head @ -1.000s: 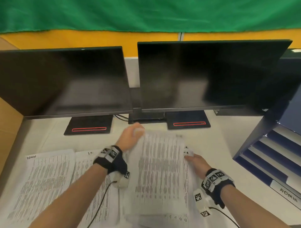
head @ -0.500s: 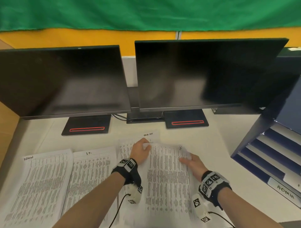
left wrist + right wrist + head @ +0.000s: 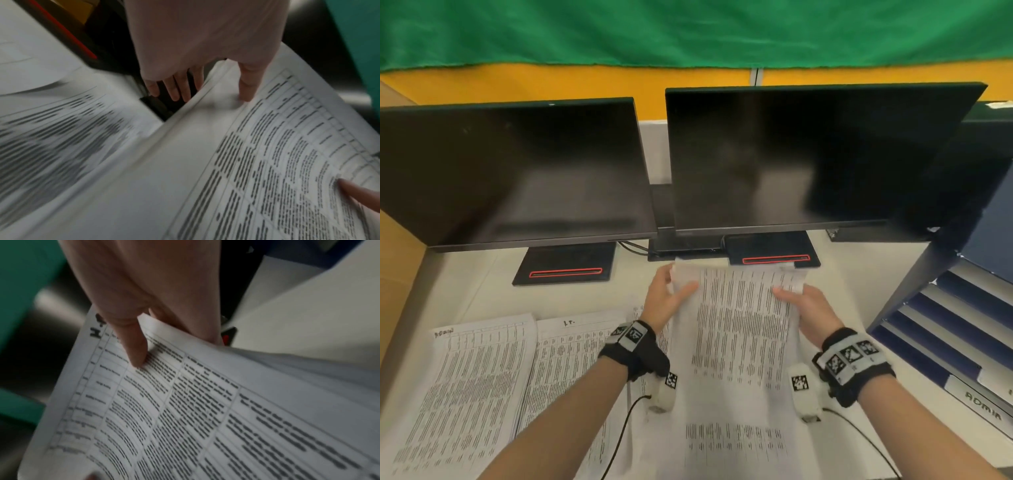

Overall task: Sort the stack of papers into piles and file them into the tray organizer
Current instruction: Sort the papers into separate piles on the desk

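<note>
A bundle of printed sheets (image 3: pixel 739 342) is raised off the desk in the middle, its far edge near the right monitor's foot. My left hand (image 3: pixel 678 284) pinches its far left corner, thumb on top (image 3: pixel 246 91) and fingers (image 3: pixel 176 87) behind the edge. My right hand (image 3: pixel 794 294) pinches the far right corner, with the thumb pressing the print (image 3: pixel 137 350) and the fingers (image 3: pixel 185 321) underneath. Two sorted piles lie flat at the left: one headed ADMIN (image 3: pixel 465 394), one headed I.T. (image 3: pixel 565 359). The blue tray organizer (image 3: pixel 945 325) stands at the right.
Two dark monitors (image 3: pixel 517 171) (image 3: pixel 808 154) on black stands (image 3: pixel 565 263) line the back of the white desk (image 3: pixel 465 291). More sheets lie under the raised bundle (image 3: pixel 732 442). The organizer's lowest shelf carries an ADMIN label (image 3: pixel 983 406). A cardboard wall (image 3: pixel 397 267) borders the left.
A second ago my left hand held a sheet up; half a second ago both hands lay on the middle pile. Now both pinch its far corners and have raised it toward the monitors.
</note>
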